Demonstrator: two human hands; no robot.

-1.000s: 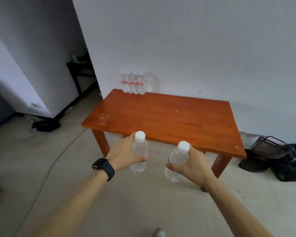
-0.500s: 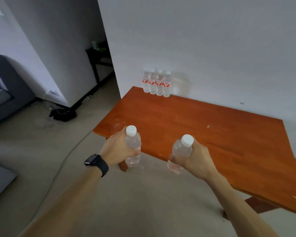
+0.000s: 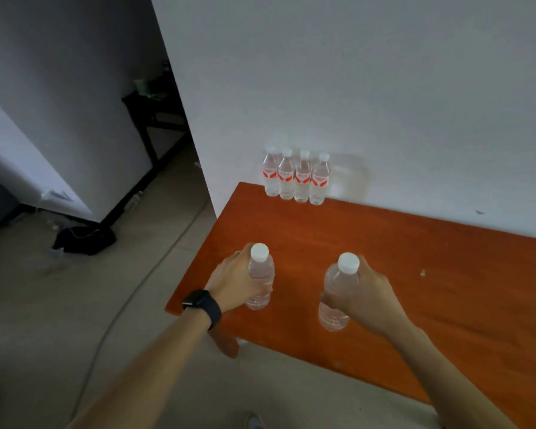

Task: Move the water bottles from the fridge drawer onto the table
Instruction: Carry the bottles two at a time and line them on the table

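Progress: four bottles (image 3: 296, 178) already stand upright in a tight row at the back-left of the bench (image 3: 430, 289), side by side & right up against the wall (image 3: 353, 88). Two more are in the hands, so six accounted for incl. these. The fridge drawer isn't in view, so no telling how many are left in it. Judged from this alone, the task is part done, w/ this pair not yet set down.

Hands: left hand (image 3: 229, 281), w/ a dark watch (image 3: 202, 305) on the wrist, is wrapped round the body of the left bottle (image 3: 262, 270), white cap up & clear of the grip. Right hand (image 3: 369, 294) is clamped the same way on the right bottle (image 3: 338, 286), fingers & thumb curled round its body, cap up. This one tilts a bit, top leaning to the right.

Both held bottles are over the near-left part of the bench, apart from each other & well apart from the row at the back. Can't tell for sure whether either btm touches the wood; prob. both are just above it.

Left to do, as I judge it: lower both till they stand, maybe further back beside the row, then let go. The right one prob. needs straightening first, or it may tip when released.
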